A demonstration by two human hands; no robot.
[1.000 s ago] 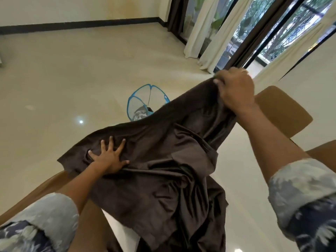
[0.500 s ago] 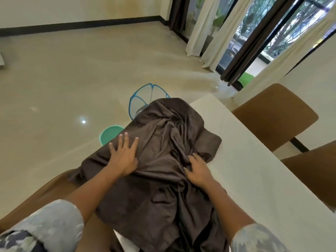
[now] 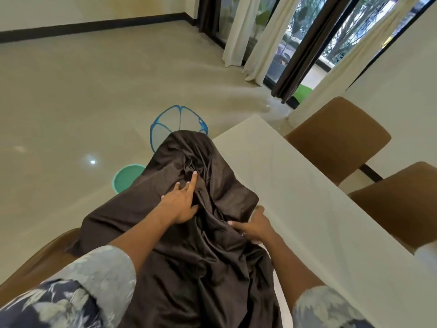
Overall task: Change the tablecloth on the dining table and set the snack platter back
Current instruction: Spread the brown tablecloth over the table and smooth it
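My left hand lies spread flat on the crumpled dark brown satin tablecloth, heaped lower centre on the white surface; my right hand has a fold pinched in its grip.

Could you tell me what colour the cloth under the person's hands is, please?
The cloth is plain dark brown; head view.

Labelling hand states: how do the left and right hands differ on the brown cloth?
The left hand lies flat with fingers straight on the brown cloth; the right hand has fingers curled into a fold. The left hand sits mid-cloth, farther forward; the right hand is at the cloth's edge beside the white table. Both touch the cloth.
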